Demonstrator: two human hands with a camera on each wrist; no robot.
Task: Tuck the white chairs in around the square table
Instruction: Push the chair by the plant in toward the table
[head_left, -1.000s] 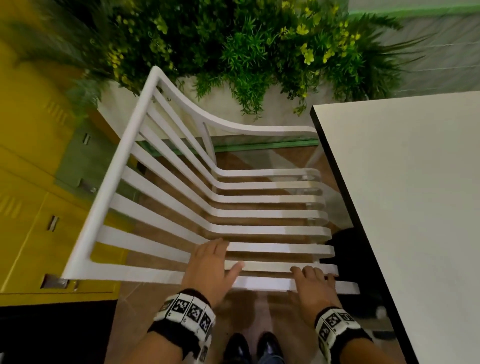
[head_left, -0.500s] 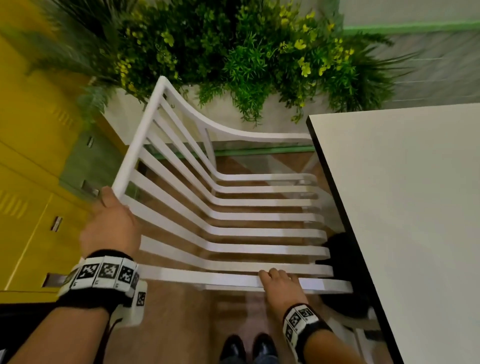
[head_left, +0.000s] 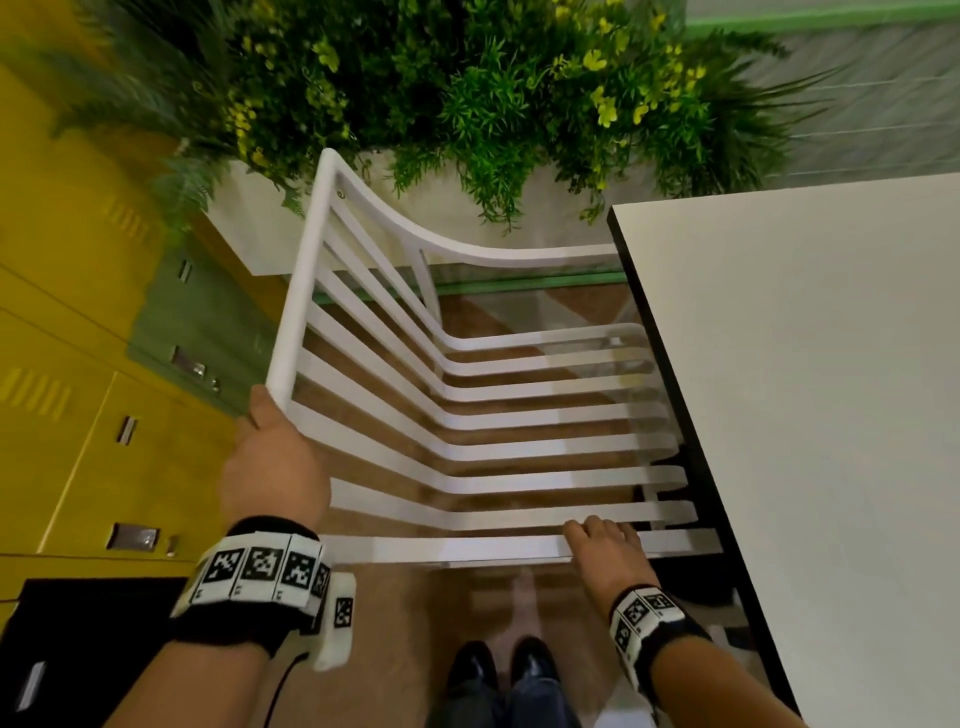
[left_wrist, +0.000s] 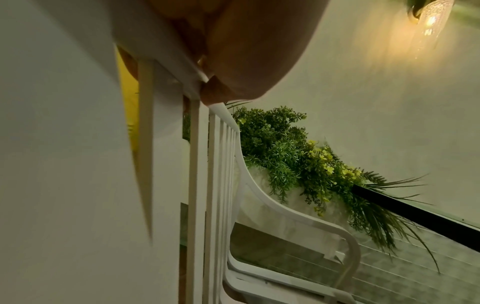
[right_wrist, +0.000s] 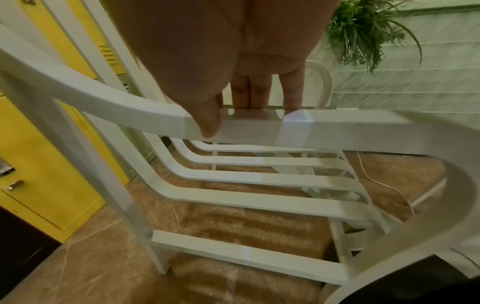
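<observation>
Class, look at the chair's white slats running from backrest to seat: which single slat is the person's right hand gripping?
The right hand grips the outermost slat, nearest the person's shoes. It forms the white chair's edge; every other slat lies beyond it.

The front ends of the white chair's (head_left: 519, 447) seat slats go under the counter (head_left: 810, 415) and cannot be seen. The counter runs off the right edge. The left hand's (head_left: 275, 473) fingers hide behind the chair's top bar. The plants (head_left: 467, 93) look blurry.
</observation>
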